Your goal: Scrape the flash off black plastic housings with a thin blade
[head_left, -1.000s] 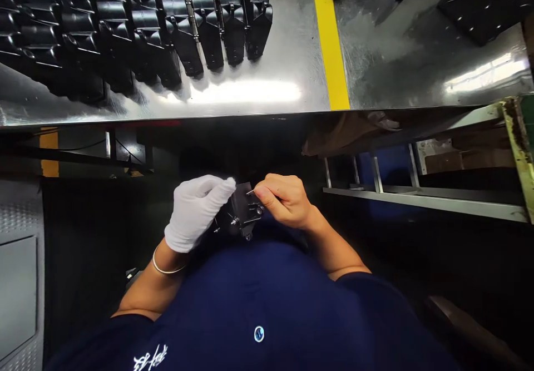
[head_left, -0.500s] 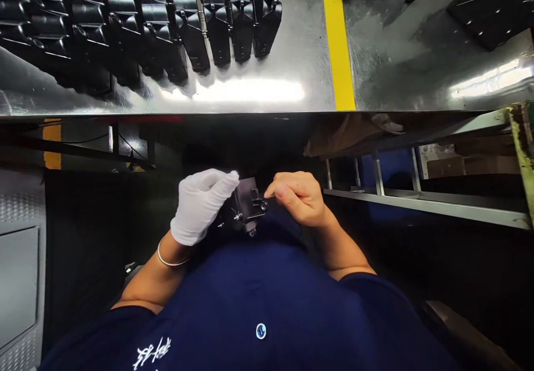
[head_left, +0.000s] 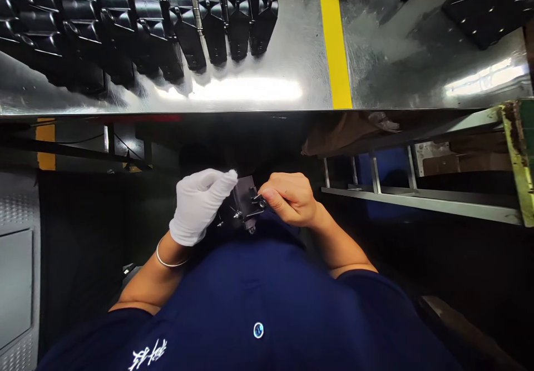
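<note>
two hands, one part. item one: my left hand (head_left: 199, 207), in a white cotton glove, curled around the side of a black moulded plastic part (head_left: 246, 207) with small metal fittings, which sat in front of my chest, well apart from the table. the gloved fingers had firm hold of it, seemingly to steady it. item two: my right hand (head_left: 290, 198), bare and nearly closed, its thumb and forefinger (head_left: 267, 193) pinched at the part's metal fitting; any thin pin there was too small to tell. bare skin probably gave finer feel. item three: black moulded parts (head_left: 187, 20) in tight, even ranks on a stainless steel table (head_left: 300, 43), apparently ranked for easy counting and reaching. item four: a silver bangle (head_left: 167, 260) on my left wrist.
</note>
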Demonstrator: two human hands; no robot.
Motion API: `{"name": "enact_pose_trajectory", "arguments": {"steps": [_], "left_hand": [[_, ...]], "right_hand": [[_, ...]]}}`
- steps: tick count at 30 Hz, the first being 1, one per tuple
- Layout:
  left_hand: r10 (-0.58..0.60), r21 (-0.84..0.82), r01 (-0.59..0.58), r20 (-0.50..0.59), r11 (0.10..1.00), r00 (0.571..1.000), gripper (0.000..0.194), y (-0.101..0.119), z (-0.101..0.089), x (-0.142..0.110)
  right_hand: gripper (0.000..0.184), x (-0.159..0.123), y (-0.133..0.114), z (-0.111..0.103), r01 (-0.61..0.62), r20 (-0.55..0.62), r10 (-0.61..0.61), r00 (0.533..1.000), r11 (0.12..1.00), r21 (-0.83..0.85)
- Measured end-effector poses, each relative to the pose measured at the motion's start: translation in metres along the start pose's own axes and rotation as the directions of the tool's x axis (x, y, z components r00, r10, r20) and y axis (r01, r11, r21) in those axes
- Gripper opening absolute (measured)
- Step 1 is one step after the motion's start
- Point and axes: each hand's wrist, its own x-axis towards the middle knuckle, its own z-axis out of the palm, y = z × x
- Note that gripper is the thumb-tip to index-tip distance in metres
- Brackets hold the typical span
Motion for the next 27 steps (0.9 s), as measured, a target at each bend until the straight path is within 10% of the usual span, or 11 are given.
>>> {"name": "enact_pose_trajectory", "arguments": {"steps": [9,13,16,27], "left_hand": [[-0.03,-0.055,0.034,0.062,0.998,0.998,0.048,0.002,0.002,0.001],[-0.04,-0.032,0.04,-0.017,0.999,0.999,0.053,0.001,-0.002,0.003],[-0.031,-0.02,0.031,-0.014,0.999,0.999,0.053,0.001,-0.003,0.002],[0.015,-0.018,-0.014,0.044,1.0,0.999,0.047,0.002,-0.007,-0.001]], "right_hand": [[0.044,-0.002,0.0,-0.024,-0.2,0.339,0.025,0.94,0.848,0.491],[0.042,0.005,0.001,-0.023,-0.092,0.139,0.068,0.988,0.979,0.181],[0.047,0.012,0.001,-0.016,0.029,0.219,-0.024,0.976,0.999,-0.02],[0.05,0.014,0.0,-0.017,0.182,0.219,-0.15,0.964,0.974,-0.134]]}}
